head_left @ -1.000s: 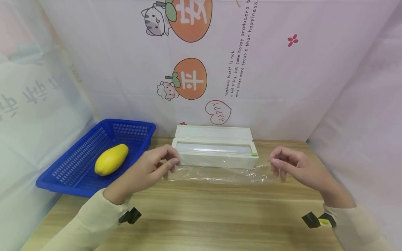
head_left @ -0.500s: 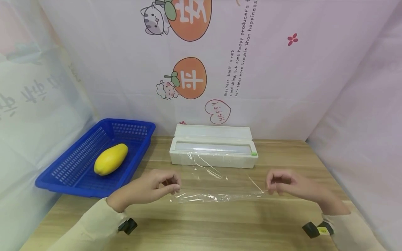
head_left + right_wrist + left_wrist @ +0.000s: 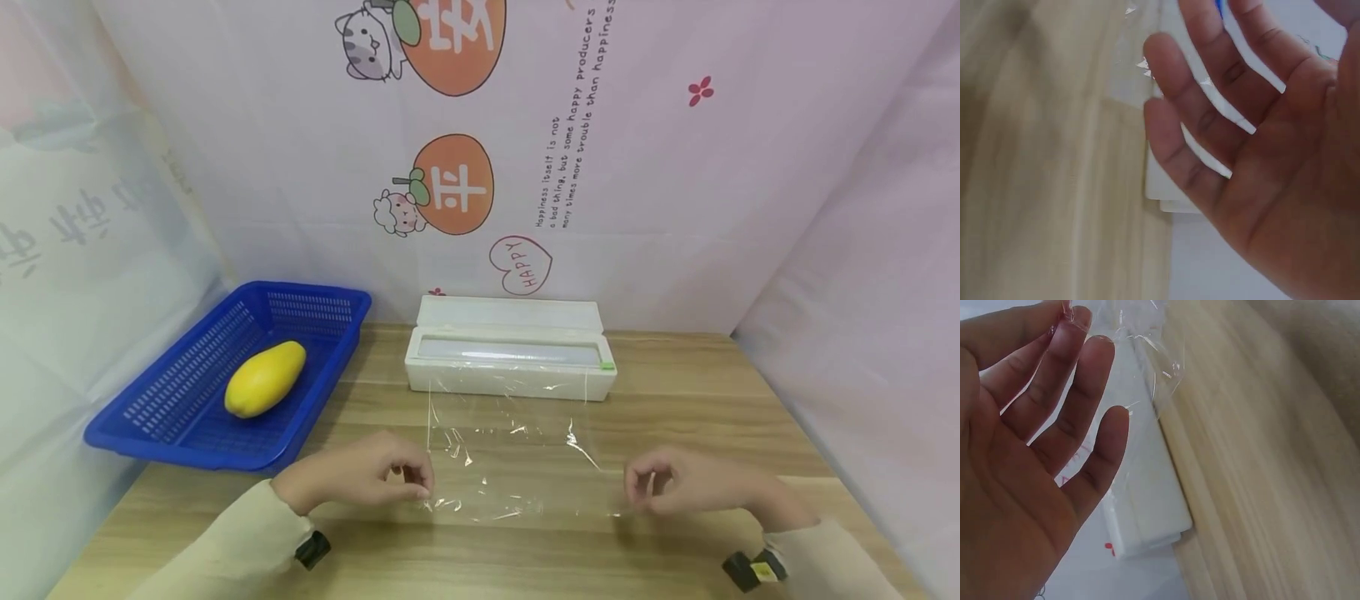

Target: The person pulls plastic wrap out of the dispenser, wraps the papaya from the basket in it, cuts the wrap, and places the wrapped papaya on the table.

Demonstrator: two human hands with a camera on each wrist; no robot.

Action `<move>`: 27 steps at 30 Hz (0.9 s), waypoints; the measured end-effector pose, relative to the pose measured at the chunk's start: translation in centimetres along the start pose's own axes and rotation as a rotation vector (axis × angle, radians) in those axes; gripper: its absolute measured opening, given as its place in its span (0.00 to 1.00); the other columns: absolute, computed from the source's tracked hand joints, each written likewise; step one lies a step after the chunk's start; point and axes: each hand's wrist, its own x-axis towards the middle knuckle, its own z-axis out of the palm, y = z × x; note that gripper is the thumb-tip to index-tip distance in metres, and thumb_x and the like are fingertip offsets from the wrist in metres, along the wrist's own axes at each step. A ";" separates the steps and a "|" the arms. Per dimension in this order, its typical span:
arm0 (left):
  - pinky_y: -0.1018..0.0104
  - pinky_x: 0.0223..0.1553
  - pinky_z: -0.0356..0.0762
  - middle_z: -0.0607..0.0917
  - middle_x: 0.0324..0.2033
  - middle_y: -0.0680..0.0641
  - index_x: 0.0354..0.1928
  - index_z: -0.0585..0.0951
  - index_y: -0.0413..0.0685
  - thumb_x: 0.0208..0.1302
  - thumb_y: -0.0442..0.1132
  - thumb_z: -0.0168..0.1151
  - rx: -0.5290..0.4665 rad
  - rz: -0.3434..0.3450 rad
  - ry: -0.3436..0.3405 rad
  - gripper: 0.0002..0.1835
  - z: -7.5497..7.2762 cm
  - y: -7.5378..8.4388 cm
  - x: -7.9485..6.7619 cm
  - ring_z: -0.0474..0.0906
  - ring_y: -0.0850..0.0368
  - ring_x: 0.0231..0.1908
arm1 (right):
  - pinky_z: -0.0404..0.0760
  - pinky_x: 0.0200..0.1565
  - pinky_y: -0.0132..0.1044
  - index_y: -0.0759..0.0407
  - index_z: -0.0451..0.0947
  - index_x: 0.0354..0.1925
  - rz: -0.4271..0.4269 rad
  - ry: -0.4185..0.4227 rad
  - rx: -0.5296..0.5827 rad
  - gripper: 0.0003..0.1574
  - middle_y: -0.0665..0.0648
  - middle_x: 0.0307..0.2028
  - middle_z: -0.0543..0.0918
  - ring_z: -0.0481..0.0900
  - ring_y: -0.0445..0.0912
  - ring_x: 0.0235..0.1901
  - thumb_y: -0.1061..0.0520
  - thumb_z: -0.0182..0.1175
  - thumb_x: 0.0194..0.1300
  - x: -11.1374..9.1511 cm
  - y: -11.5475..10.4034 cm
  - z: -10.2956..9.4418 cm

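A sheet of clear plastic wrap (image 3: 510, 450) stretches from a white dispenser box (image 3: 510, 382) toward the front of the table. My left hand (image 3: 367, 469) pinches the sheet's near left corner between thumb and fingertips. At the near right corner my right hand (image 3: 693, 482) pinches the other end. In the left wrist view, wrinkled wrap (image 3: 1147, 350) hangs from the fingertips of the left hand (image 3: 1035, 425). The right wrist view shows the right hand (image 3: 1260, 137) with its lower fingers spread; its pinching tips are out of frame. Inside the box, its lid raised, lies the roll (image 3: 510, 352).
A blue plastic basket (image 3: 176, 367) stands at the left, with a yellow papaya-shaped fruit (image 3: 266, 379) in it. The wooden table (image 3: 525, 558) ends at a printed cloth backdrop (image 3: 637, 208) behind the box. Cloth also hangs at both sides.
Both hands have moved toward the front of the table, drawing a longer stretch of wrap out of the box. Box, basket and fruit have stayed in place.
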 end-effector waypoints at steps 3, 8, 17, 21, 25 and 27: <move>0.71 0.37 0.79 0.81 0.31 0.66 0.35 0.84 0.54 0.69 0.40 0.64 0.000 -0.031 -0.042 0.03 0.6 -0.3 0.2 0.76 0.73 0.33 | 0.82 0.36 0.37 0.48 0.80 0.36 0.051 0.011 -0.063 0.15 0.46 0.35 0.84 0.79 0.37 0.36 0.69 0.64 0.59 0.0 0.5 1.1; 0.75 0.36 0.77 0.77 0.28 0.68 0.33 0.84 0.56 0.67 0.41 0.65 0.028 -0.109 -0.130 0.04 1.5 -0.6 0.1 0.72 0.74 0.30 | 0.81 0.37 0.34 0.43 0.80 0.33 0.121 0.011 -0.175 0.14 0.39 0.37 0.83 0.79 0.34 0.36 0.64 0.68 0.57 0.0 1.3 3.0; 0.78 0.35 0.77 0.79 0.27 0.66 0.31 0.85 0.53 0.66 0.37 0.67 -0.009 -0.108 -0.198 0.05 2.8 -1.7 -0.4 0.73 0.76 0.30 | 0.82 0.38 0.34 0.48 0.80 0.32 0.133 0.004 -0.160 0.10 0.37 0.34 0.80 0.79 0.33 0.35 0.63 0.69 0.57 -0.1 1.9 3.9; 0.77 0.32 0.77 0.79 0.26 0.67 0.30 0.85 0.54 0.65 0.38 0.69 -0.019 -0.174 -0.210 0.05 2.9 -1.7 -0.7 0.73 0.76 0.28 | 0.82 0.36 0.33 0.48 0.81 0.31 0.153 0.010 -0.165 0.10 0.38 0.33 0.80 0.78 0.33 0.34 0.63 0.69 0.56 -0.1 2.0 4.1; 0.76 0.32 0.78 0.81 0.25 0.67 0.30 0.87 0.54 0.62 0.38 0.71 -0.065 -0.259 -0.205 0.04 3.2 -1.6 -1.0 0.75 0.75 0.26 | 0.80 0.32 0.30 0.46 0.82 0.31 0.150 0.008 -0.167 0.08 0.37 0.31 0.80 0.77 0.32 0.30 0.61 0.69 0.59 -0.1 2.0 4.4; 0.75 0.31 0.78 0.81 0.24 0.68 0.28 0.87 0.55 0.62 0.40 0.71 -0.072 -0.281 -0.192 0.04 3.3 -1.6 -1.0 0.75 0.74 0.25 | 0.79 0.29 0.29 0.46 0.83 0.31 0.143 0.010 -0.173 0.07 0.37 0.29 0.79 0.76 0.30 0.28 0.58 0.67 0.64 0.0 2.0 4.5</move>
